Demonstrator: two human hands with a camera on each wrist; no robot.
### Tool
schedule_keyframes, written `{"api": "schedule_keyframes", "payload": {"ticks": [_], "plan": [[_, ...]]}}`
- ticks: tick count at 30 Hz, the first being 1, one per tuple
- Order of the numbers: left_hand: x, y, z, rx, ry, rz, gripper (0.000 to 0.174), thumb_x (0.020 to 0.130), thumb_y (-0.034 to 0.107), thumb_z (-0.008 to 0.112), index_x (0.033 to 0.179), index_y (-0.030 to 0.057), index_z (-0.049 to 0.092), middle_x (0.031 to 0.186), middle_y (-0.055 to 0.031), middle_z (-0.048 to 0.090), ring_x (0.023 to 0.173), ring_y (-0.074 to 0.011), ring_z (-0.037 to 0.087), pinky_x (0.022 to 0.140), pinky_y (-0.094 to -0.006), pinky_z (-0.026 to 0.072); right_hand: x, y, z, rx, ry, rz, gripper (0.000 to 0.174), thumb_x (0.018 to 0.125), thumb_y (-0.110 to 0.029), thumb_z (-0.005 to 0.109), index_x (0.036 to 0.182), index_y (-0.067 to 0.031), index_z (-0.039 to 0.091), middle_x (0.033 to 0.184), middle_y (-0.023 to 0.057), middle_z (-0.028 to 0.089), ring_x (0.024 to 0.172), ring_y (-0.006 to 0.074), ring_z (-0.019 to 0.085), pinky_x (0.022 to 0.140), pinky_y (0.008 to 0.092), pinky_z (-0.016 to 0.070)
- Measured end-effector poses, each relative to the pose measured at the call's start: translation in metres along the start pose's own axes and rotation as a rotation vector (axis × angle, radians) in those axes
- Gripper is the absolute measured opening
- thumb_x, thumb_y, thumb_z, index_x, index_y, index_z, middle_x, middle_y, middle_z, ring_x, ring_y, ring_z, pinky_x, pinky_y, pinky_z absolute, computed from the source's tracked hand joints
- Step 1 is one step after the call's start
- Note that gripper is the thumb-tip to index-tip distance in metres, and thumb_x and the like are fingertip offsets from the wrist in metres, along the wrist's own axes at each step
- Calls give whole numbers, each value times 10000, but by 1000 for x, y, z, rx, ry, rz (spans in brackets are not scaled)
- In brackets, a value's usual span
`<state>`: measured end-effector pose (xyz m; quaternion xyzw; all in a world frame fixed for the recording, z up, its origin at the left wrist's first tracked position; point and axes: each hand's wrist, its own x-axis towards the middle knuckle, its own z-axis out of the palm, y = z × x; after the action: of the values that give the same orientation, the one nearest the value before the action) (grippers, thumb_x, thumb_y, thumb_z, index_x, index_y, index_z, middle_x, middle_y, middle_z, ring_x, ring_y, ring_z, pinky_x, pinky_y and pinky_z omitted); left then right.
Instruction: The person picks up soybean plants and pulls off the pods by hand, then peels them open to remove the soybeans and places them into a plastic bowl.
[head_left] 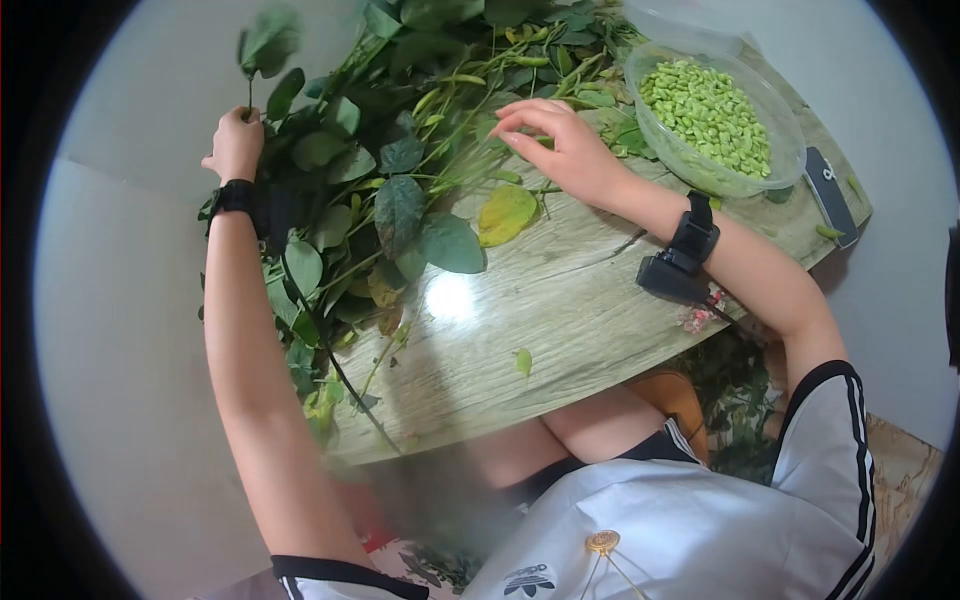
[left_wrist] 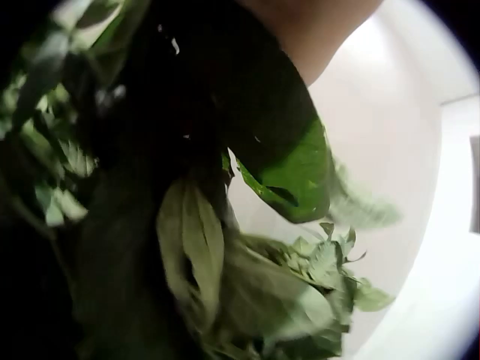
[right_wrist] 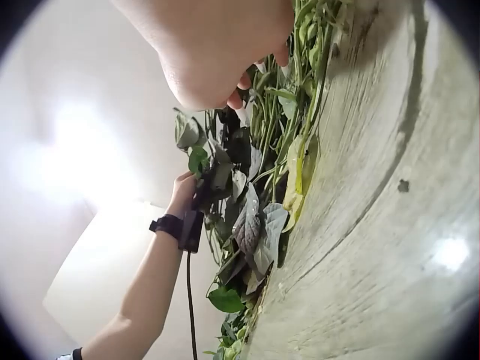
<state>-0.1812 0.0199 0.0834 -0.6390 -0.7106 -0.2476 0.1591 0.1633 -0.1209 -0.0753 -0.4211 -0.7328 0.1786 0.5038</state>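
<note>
You can pass over the near tabletop (head_left: 540, 325), but leafy stems (head_left: 398, 210) block the left, a tub (head_left: 785, 140) the far right.

White shirt (head_left: 690, 515) with black-trimmed sleeves (head_left: 825, 430) and adidas logo (head_left: 529, 581), round gold pendant (head_left: 603, 542), dark shorts (head_left: 655, 452), black wrist straps (head_left: 238, 196)

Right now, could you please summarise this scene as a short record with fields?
Leafy green plant heap: includes slender green pods
Bare left hand: grips a thin leafy green sprig
Bare right hand: fingers bent near the heap; contact unclear
Round clear plastic bowl: holds pale green shelled beans
Broad yellow leaf: at the heap's edge
Pale wood-grain table: supports heap and bowl
</note>
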Motion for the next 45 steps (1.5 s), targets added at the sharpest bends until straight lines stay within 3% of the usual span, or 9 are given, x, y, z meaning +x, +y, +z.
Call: {"api": "schedule_keyframes", "payload": {"ticks": [4, 7, 9, 12, 19, 24, 31, 35, 45], "plan": [[69, -41, 30, 14, -463, 119, 553, 777, 362, 656, 1221, 34, 627, 1160, -191, 662, 1119, -399, 604, 1022, -598, 329, 0, -1, 0, -135, -51, -98, 199, 933, -173, 562, 1084, -85, 656, 1246, 101, 593, 1199, 265, 510, 1007, 385, 417], [30, -3, 29, -105, 42, 321, 517, 792, 315, 657, 1241, 62, 609, 1243, -155, 625, 1162, -370, 581, 1021, -524, 384, -1, -2, -3, -152, -93, -97, 201, 915, -151, 565, 1085, -87, 651, 1244, 108, 593, 1201, 266, 511, 980, 380, 439], [-46, 63, -26, -94, 10, 534, 490, 856, 214, 600, 1320, 73, 532, 1354, -174, 542, 1214, -364, 540, 1025, -405, 420, -1, -4, -5, -122, -102, -73, 200, 912, -154, 568, 1080, -86, 652, 1242, 107, 595, 1194, 266, 516, 975, 381, 443], [-82, 84, -22, 21, -155, 931, 390, 883, 113, 518, 1269, 155, 545, 1374, -83, 527, 1315, -259, 448, 1114, -523, 278, -1, -4, -4, -86, -124, -33, 197, 905, -157, 574, 1070, -83, 653, 1231, 101, 601, 1175, 265, 527, 965, 378, 449], [-9, 69, 60, 350, -247, 636, 480, 925, 281, 433, 1397, 198, 461, 1489, -44, 413, 1393, -217, 358, 1028, -681, 281, 10, -12, -6, -91, -155, -106, 199, 898, -164, 572, 1057, -83, 660, 1192, 105, 610, 1152, 285, 540, 973, 395, 437], [71, 27, 107, -67, -588, 346, 593, 883, 221, 465, 1455, 93, 373, 1403, -219, 490, 1309, -367, 454, 1074, -381, 375, 4, -21, -32, -79, -174, -31, 204, 909, -176, 567, 1061, -78, 661, 1244, 130, 588, 1220, 311, 496, 1053, 407, 380], [32, 40, 94, 74, -407, 230, 537, 847, 208, 550, 1372, 130, 470, 1356, -180, 535, 1263, -370, 490, 1029, -467, 403, -24, -31, -63, -98, -177, -75, 183, 924, -156, 559, 1049, -59, 650, 1239, 124, 581, 1242, 306, 467, 1064, 406, 370], [-40, 98, 35, 226, 6, 443, 382, 834, 252, 591, 1174, 85, 548, 1218, -112, 559, 1155, -334, 537, 926, -606, 373, -36, -39, -66, -87, -206, -158, 177, 906, -109, 568, 1058, -48, 635, 1248, 123, 562, 1231, 308, 465, 1054, 410, 388], [-142, 121, 48, 187, -329, 635, 896, 640, 416, 782, 1377, 58, 419, 1292, -144, 527, 1202, -313, 501, 967, -511, 352, -45, -29, -60, -336, -219, -33, 359, 905, -147, 579, 1231, -5, 535, 1449, 241, 387, 1353, 396, 355, 1121, 435, 325]]}}
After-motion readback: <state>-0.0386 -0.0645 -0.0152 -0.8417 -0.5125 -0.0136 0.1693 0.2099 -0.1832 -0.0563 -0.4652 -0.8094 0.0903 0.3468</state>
